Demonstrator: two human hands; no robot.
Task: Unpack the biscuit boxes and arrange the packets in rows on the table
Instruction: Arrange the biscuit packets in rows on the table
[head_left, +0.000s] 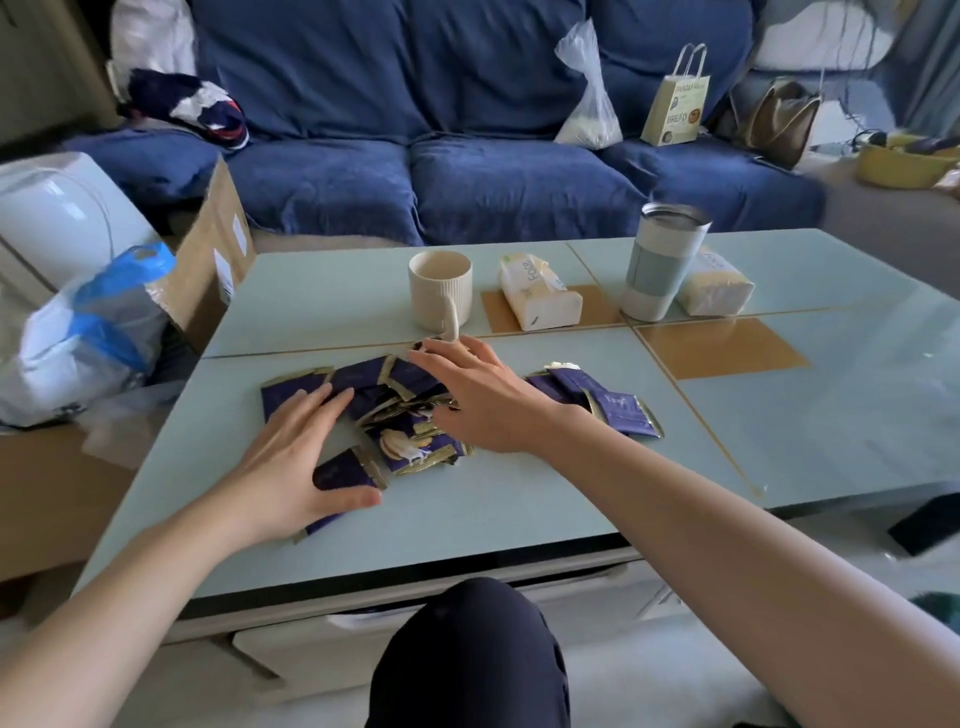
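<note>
Several purple biscuit packets with gold edges lie in a loose, overlapping heap on the pale green glass table. A few more packets lie to the right of the heap. My left hand rests flat, fingers spread, on the left packets, its thumb beside one near packet. My right hand lies palm down over the middle of the heap, fingers spread toward the far side. Neither hand grips a packet. No biscuit box is in view.
Behind the heap stand a cream mug, a tissue pack, a lidded tumbler and a second tissue pack. A cardboard box and plastic bags sit off the table's left side. A blue sofa is beyond.
</note>
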